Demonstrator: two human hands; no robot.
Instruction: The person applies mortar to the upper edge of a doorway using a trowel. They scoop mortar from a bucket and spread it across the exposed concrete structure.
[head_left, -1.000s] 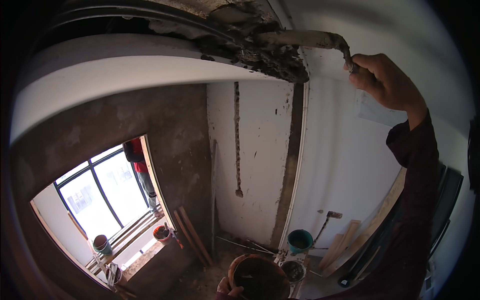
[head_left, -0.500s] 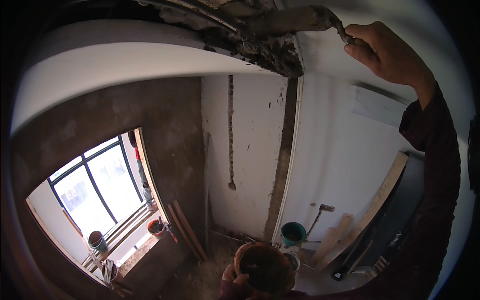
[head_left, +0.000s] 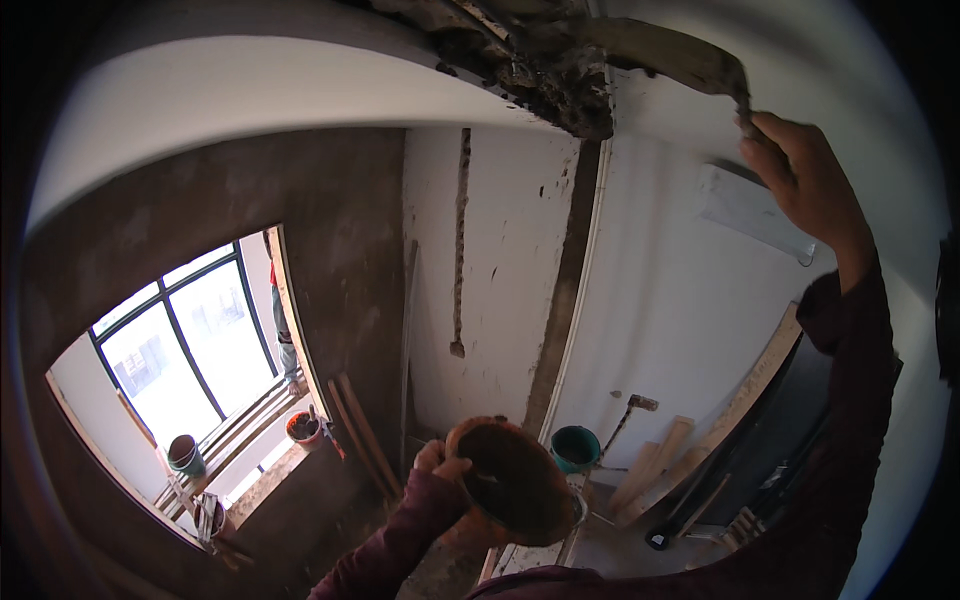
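My raised right hand grips the handle of a mortar-coated trowel. The blade reaches into the broken, hollowed edge of the ceiling beam, where lumps of dark mortar sit around grey pipes. Below, my left hand holds the rim of a stained round pan, tilted, with dark material inside.
A co-worker's legs show beside the window at left, with buckets on the sill. Planks lean on the dark plastered wall. A green bucket, more boards and dark panels stand at the right.
My left hand has raised the pan and tilted it further. My right hand and trowel went up, then came down slightly and rightward. Less of the co-worker shows behind the window frame.
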